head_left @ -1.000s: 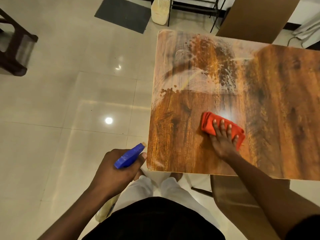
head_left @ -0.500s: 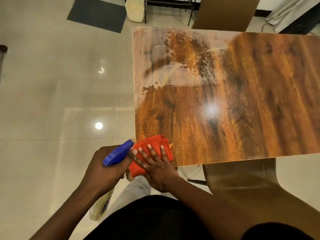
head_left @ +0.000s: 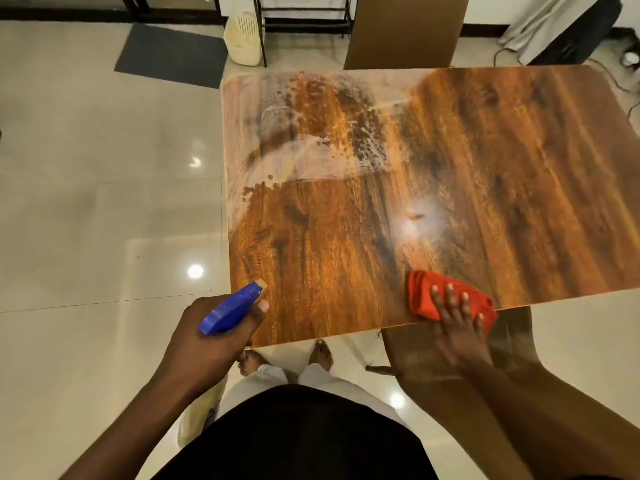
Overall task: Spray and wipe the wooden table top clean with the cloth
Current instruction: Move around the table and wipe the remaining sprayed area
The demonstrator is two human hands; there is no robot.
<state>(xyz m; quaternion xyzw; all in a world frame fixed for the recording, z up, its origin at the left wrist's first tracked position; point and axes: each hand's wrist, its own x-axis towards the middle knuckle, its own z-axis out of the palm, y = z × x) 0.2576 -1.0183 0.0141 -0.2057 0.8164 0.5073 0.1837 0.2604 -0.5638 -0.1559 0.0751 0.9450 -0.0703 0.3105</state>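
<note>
Now 1 cloth under flat R hand, 1 spray bottle in L fist.

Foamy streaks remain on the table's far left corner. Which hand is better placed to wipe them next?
Right. The right hand lies flat on the red cloth at the near edge of the table, ready to sweep forward-left. The left hand is occupied gripping the spray bottle.

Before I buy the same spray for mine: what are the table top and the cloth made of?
Table top: wood-grain, probably laminate or varnished; it mirrors a lamp, so glossy. Cloth: soft orange fabric, bunched in folds, matte; possibly microfibre, can't confirm.
</note>
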